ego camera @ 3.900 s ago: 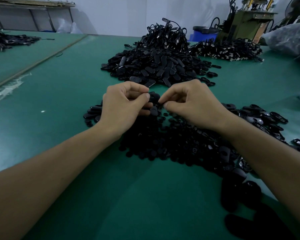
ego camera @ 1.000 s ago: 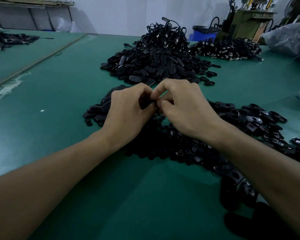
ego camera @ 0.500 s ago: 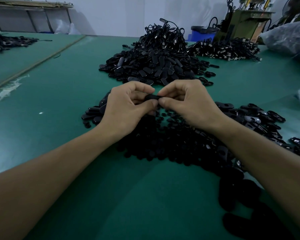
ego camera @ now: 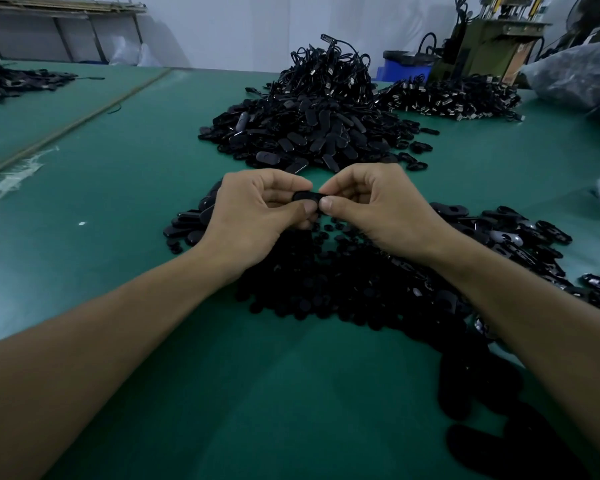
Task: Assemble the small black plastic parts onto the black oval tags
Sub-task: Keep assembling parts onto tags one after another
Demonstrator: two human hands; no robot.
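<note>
Black plastic, the oval tag sits in the air between your two hands, just above the near pile of small parts and short of the big heap of tags farther up the table. Its long axis runs left to right, level, so each hand takes one end. Your left hand pinches the left end between thumb and forefinger, the other fingers curled under. Your right hand closes on the right end in the same way, with the thumb tip pressed against the tag's near edge. The two thumbs almost meet, so neither hand is nearer than the other. Whether a small part is already seated under your right fingertips cannot be told; they cover that end. It looks as if you are at the pressing step, so the push probably has to come inward along that axis, thumb against forefinger, with the left hand bracing. More loose tags lie to your right, within easy reach for the next one.
</note>
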